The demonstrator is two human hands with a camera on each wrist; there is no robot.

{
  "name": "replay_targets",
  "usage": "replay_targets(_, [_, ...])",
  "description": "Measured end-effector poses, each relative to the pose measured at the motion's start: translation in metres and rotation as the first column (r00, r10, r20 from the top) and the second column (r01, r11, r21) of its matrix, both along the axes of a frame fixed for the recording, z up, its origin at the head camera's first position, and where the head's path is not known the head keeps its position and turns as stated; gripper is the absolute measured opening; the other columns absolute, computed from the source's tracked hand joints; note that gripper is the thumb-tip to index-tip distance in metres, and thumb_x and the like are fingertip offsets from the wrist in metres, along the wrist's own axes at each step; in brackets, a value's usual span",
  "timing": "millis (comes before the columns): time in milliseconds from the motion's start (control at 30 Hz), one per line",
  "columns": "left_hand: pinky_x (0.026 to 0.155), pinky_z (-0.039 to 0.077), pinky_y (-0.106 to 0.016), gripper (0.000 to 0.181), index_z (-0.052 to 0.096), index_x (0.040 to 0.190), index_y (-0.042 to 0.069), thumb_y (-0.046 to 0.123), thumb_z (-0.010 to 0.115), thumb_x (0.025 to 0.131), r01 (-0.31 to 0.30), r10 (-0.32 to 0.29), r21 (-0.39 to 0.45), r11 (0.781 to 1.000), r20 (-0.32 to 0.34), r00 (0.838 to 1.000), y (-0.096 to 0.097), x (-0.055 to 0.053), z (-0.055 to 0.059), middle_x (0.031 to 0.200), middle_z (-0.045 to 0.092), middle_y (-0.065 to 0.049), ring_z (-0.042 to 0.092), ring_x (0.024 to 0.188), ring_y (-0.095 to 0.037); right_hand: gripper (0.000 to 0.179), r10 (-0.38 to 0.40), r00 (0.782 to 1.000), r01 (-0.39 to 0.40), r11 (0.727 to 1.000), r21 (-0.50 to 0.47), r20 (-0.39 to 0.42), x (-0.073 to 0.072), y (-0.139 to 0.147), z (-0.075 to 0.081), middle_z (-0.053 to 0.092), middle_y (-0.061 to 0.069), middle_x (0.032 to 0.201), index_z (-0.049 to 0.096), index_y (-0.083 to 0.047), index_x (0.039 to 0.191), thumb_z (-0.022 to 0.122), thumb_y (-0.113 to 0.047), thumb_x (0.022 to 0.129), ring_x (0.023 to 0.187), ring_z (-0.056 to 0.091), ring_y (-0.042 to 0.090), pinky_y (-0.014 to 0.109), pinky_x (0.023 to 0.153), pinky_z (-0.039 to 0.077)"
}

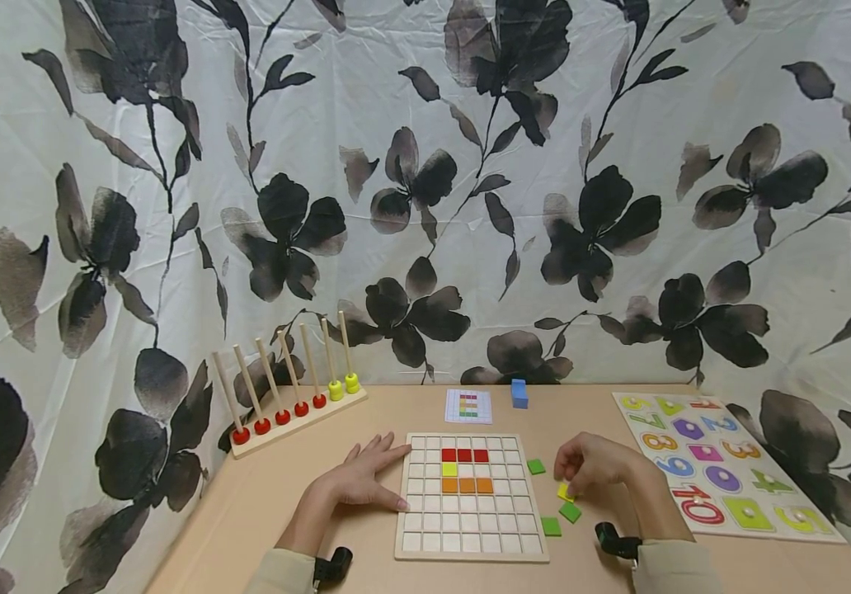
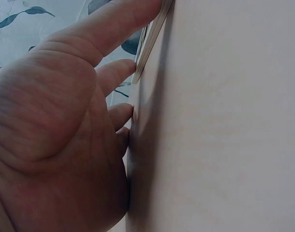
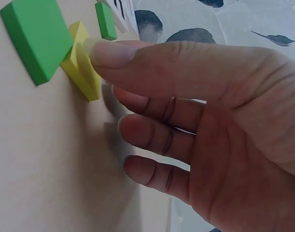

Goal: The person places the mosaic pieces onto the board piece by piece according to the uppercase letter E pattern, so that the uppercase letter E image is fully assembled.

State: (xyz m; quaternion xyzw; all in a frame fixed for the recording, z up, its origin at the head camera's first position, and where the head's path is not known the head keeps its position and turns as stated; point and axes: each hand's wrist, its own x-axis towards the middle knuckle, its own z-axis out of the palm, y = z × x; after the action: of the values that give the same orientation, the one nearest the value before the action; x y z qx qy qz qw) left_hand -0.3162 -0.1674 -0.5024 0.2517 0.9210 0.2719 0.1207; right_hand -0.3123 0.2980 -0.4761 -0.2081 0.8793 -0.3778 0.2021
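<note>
My left hand lies spread at the left side of a white grid board, index finger and thumb on its edge. Three red tiles, one yellow tile and a row of three orange tiles sit in the board's squares. On the right, my right hand pinches a loose yellow square tile at the table, with the thumb over it and the index finger mostly hidden. Green tiles lie close by: one behind, one in front, another against the board's right edge.
Behind the board are a small pattern card and a blue block. A wooden peg counter with red and yellow beads stands back left. At the right lies a number puzzle board. A floral cloth hangs behind the table.
</note>
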Motion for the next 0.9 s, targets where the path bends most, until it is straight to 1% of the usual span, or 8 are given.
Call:
replay_targets(200, [0.126, 0.003, -0.071, 0.099, 0.044, 0.159, 0.022, 0.058, 0.085, 0.076, 0.002, -0.002, 0.002, 1.0, -0.001, 1.0, 0.0001, 0.0007, 0.0009, 0.172, 0.02, -0.022, 0.01, 0.16, -0.047, 0.021, 0.003, 1.0, -0.003, 1.0, -0.011, 0.023, -0.0007, 0.001, -0.0038, 0.063, 0.003, 0.08, 0.074, -0.001, 0.094, 0.085, 0.003, 0.076, 0.078, 0.055, 0.017, 0.024, 0.065, 0.044])
replay_targets(500, [0.126, 0.003, -0.071, 0.1, 0.044, 0.159, 0.023, 0.059, 0.085, 0.076, -0.004, 0.004, -0.002, 1.0, 0.009, 1.0, 0.0005, 0.0007, 0.0024, 0.172, 0.02, -0.021, 0.01, 0.161, -0.046, 0.024, 0.011, 0.999, -0.01, 1.0, -0.023, 0.039, -0.0011, 0.002, -0.0025, 0.063, 0.005, 0.081, 0.074, 0.001, 0.093, 0.087, 0.003, 0.074, 0.078, 0.055, 0.018, 0.025, 0.066, 0.043])
replay_targets(900, [0.126, 0.003, -0.071, 0.099, 0.044, 0.159, 0.023, 0.058, 0.085, 0.077, 0.002, -0.002, 0.0, 1.0, 0.009, 1.0, 0.0006, 0.0006, 0.0014, 0.172, 0.02, -0.021, 0.01, 0.161, -0.046, 0.023, -0.004, 1.0, 0.004, 1.0, 0.003, -0.004, -0.0003, 0.0022, -0.0044, 0.062, 0.004, 0.081, 0.073, -0.001, 0.092, 0.087, 0.002, 0.074, 0.078, 0.054, 0.018, 0.024, 0.065, 0.042])
